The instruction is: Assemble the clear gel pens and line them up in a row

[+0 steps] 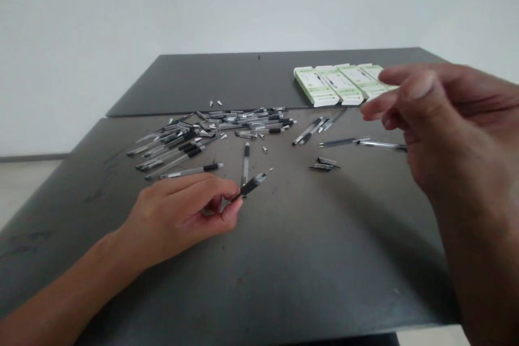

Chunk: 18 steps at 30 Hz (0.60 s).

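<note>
Img's bright, even indoor light, no real glare on my feed. Right hand (440, 119) slightly blurry w/ soft shadow (377, 211) on table (243, 81) under it.

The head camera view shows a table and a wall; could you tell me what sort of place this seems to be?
Probably a plain workroom or bare office: a dark, worn tabletop holds loose pens and pen parts beside a row of green-and-white boxes, against a bare white wall.
</note>
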Tool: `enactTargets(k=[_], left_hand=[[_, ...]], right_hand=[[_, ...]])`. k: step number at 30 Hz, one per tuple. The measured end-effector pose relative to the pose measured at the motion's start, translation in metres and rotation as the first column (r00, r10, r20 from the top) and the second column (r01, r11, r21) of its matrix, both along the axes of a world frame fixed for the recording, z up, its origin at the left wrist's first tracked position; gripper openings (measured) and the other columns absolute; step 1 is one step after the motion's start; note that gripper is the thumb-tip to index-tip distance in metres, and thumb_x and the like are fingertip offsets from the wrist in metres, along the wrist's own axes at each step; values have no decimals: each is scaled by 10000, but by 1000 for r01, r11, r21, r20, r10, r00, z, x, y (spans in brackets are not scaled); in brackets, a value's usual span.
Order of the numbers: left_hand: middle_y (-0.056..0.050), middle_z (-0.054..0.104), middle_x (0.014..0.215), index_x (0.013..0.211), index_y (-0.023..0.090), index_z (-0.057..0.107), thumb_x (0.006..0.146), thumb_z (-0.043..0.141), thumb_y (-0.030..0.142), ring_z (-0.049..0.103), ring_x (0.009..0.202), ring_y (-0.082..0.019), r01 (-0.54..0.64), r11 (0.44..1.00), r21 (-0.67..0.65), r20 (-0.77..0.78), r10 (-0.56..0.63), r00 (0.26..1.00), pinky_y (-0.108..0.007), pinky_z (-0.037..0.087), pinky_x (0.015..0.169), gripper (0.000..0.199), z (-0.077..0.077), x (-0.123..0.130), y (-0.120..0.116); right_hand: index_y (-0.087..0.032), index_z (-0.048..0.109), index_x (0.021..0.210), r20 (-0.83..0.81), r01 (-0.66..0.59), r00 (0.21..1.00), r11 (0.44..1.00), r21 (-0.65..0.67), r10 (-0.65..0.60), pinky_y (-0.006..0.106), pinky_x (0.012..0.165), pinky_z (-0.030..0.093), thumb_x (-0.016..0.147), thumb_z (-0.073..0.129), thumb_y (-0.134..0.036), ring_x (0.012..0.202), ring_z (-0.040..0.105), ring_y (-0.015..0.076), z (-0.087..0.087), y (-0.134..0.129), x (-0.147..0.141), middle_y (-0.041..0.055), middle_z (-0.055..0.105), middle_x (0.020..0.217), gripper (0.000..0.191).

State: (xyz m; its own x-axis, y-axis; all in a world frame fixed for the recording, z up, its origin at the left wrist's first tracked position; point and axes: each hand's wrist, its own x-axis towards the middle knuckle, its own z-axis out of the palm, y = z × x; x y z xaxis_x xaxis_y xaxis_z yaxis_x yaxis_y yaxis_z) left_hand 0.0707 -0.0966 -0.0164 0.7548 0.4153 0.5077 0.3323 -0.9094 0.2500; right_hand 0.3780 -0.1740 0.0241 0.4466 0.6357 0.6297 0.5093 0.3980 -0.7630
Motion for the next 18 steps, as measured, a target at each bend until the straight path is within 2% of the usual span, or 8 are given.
enactTargets(k=[2, 3, 4, 6, 8, 11, 16, 18], left_hand=[[88, 682, 710, 978, 270, 674, 1026, 647, 234, 650, 575, -74, -6, 1000, 10, 1, 6, 1000, -194, 520, 579, 65, -2, 0, 1], [87, 682, 708, 980, 271, 678, 1024, 647, 238, 649, 571, -77, -7, 1000, 16, 5, 7, 1000, -197, 519, 576, 63, -3, 0, 1], [86, 680, 703, 982, 274, 682, 1021, 647, 245, 646, 564, -81, -6, 1000, 21, 13, 6, 1000, -201, 520, 574, 60, -4, 0, 2], [84, 683, 702, 983, 277, 687, 1016, 643, 259, 645, 552, -89, 1, 1000, 10, 18, -1, 1000, -210, 520, 564, 58, -6, 0, 2], [81, 681, 694, 972, 274, 683, 1008, 633, 262, 645, 540, -95, 13, 1000, -4, 18, -13, 1000, -215, 510, 547, 62, -5, 0, 3], [78, 676, 693, 954, 263, 677, 983, 641, 232, 656, 552, -94, 27, 1000, -12, 1, -27, 1000, -208, 501, 553, 56, -4, 1, 3], [66, 691, 728, 974, 243, 676, 948, 648, 175, 673, 594, -101, 59, 998, -20, 0, -59, 998, -213, 504, 590, 78, -7, 3, 5], [64, 691, 721, 976, 243, 668, 940, 632, 172, 666, 582, -108, 67, 997, -28, 12, -67, 998, -227, 489, 574, 87, -9, 3, 5]], right_hand=[[-314, 883, 952, 245, 50, 969, 986, -158, -9, 416, 696, 551, 917, 852, -460, 710, 705, 222, -1, 2, 28, 20, 805, 802, 153], [-316, 882, 945, 359, 63, 932, 953, -297, 50, 399, 650, 520, 901, 855, -501, 676, 692, 214, -2, 3, 42, 17, 802, 779, 193], [-322, 882, 934, 432, 71, 890, 894, -442, 143, 388, 619, 498, 885, 851, -545, 654, 691, 212, -4, 4, 54, 11, 804, 763, 230], [-338, 879, 893, 460, 71, 828, 754, -653, 320, 374, 593, 491, 857, 840, -594, 647, 720, 224, -8, 7, 71, -7, 813, 747, 261], [-349, 875, 874, 431, 54, 809, 679, -733, 401, 370, 608, 511, 846, 829, -601, 683, 757, 240, -12, 10, 80, -21, 832, 781, 258], [-359, 869, 879, 443, 78, 813, 683, -726, 378, 364, 605, 511, 850, 816, -620, 670, 758, 234, -17, 14, 81, -28, 834, 787, 268], [-362, 868, 886, 548, 148, 794, 789, -596, 265, 358, 524, 448, 876, 797, -657, 569, 723, 229, -22, 19, 80, -13, 800, 686, 303], [-361, 874, 901, 585, 170, 775, 812, -558, 240, 360, 505, 420, 891, 793, -639, 551, 713, 233, -24, 20, 80, -2, 796, 677, 290]])
